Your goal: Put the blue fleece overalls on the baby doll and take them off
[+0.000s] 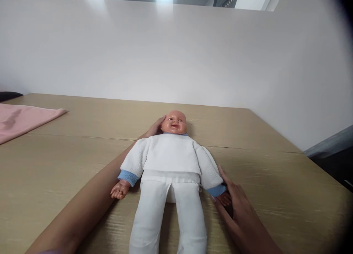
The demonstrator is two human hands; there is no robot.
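Observation:
A bald baby doll [172, 154] lies on its back, its head at the far end and its feet out of view below. It wears a white fleecy top with blue cuffs and white trousers. Along the left side of its head rests my left hand [157, 126], cupped against it, some fingers hidden behind the head. My right hand [238, 206] is closed round the blue cuff and small hand of the doll's arm on the right, thumb below and fingers above.
Beneath the doll is a light wooden table [82, 151] with a seam across it. A pink cloth [24, 119] lies at the left edge. Behind the table stands a white wall [154, 55]. A dark object with a grey edge [331, 143] is beyond the right side.

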